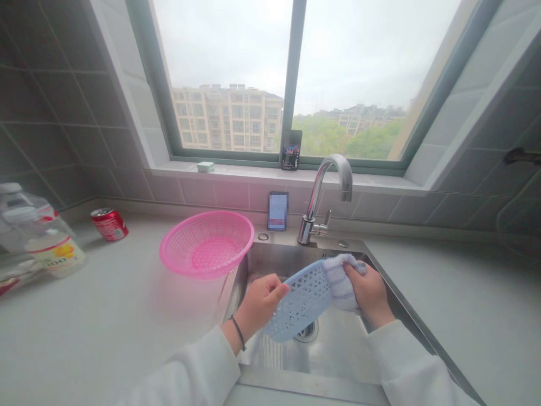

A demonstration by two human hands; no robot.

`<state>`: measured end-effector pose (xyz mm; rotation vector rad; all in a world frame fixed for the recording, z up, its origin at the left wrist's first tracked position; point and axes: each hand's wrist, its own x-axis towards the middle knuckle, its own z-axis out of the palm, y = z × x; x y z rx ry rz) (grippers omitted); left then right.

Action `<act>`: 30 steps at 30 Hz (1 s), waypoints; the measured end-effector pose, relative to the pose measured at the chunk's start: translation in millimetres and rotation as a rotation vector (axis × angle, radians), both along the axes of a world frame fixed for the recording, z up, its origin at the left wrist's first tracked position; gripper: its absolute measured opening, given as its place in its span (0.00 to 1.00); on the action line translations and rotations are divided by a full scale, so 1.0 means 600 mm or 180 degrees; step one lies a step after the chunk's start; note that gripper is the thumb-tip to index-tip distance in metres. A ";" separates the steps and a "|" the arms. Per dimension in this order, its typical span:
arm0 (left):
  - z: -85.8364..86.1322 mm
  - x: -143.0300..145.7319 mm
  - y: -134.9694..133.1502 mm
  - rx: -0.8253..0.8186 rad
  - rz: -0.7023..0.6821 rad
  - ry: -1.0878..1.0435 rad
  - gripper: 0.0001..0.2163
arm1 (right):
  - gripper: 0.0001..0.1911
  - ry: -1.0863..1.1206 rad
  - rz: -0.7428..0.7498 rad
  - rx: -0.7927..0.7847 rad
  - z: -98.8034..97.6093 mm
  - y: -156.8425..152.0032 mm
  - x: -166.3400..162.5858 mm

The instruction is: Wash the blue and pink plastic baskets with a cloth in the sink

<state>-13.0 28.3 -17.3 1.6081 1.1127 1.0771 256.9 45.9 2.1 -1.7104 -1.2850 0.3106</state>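
From the head view, item by item: your left hand (257, 301), closed, grips the near edge of a pale blue perforated plastic basket (302, 301), held tilted above the basin of a stainless steel sink (270, 262). Your right hand (369, 290), also closed, presses a bunched white-and-lilac cloth (342, 282) against the basket's far end. A thin black wristband (239, 332) circles your left wrist; white sleeves (194, 366) cover both forearms. Below the basket lies a round metal drain (307, 331); behind the basin stands a chrome gooseneck faucet (333, 175). On the pale grey worktop (105, 321), just left of the sink, sits a round pink plastic mesh basket (207, 243). Farther left lie a red drink can (109, 224) and a clear plastic bottle (42, 237). A phone (278, 210) stands upright against the tiled wall behind the sink. On the white window sill (253, 172) rest a small pale green box (205, 166) and a dark upright card (291, 149).
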 end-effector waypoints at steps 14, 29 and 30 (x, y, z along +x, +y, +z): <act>-0.019 0.013 0.001 -0.0230 -0.0239 0.0007 0.13 | 0.22 0.0065 0.0638 0.0305 0.021 -0.032 -0.047; -0.017 0.010 -0.004 0.0021 -0.0075 0.0362 0.24 | 0.22 0.0056 0.0647 0.0201 0.025 -0.028 -0.056; -0.018 0.010 -0.003 0.0007 -0.0039 0.0375 0.24 | 0.21 0.0065 0.0918 0.0181 0.023 -0.037 -0.072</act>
